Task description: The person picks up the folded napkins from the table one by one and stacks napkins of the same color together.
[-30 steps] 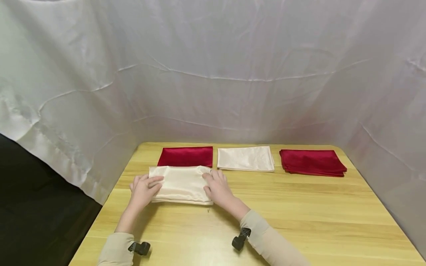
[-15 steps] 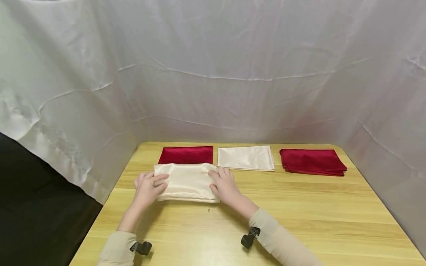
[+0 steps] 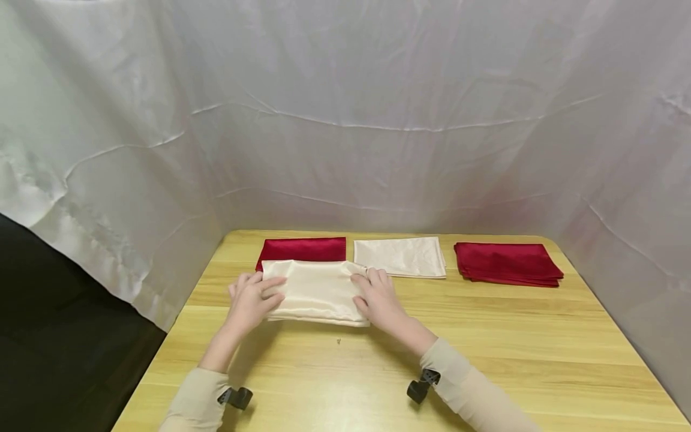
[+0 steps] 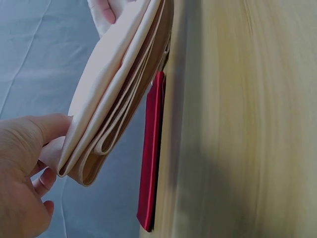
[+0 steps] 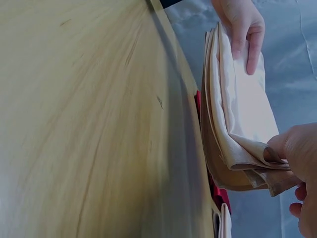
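Now cream cloth (image 3: 315, 291), gripped between left hand (image 3: 252, 302), right hand (image 3: 381, 300)

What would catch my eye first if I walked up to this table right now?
Most likely the folded cream cloth, held off the wooden table at its two ends by the left hand and the right hand. Behind it, along the far edge, lie a red cloth, a folded cream cloth at the back and a red stack to the right. White drapery surrounds the table.

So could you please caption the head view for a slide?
Both hands hold a folded cream cloth above the table.
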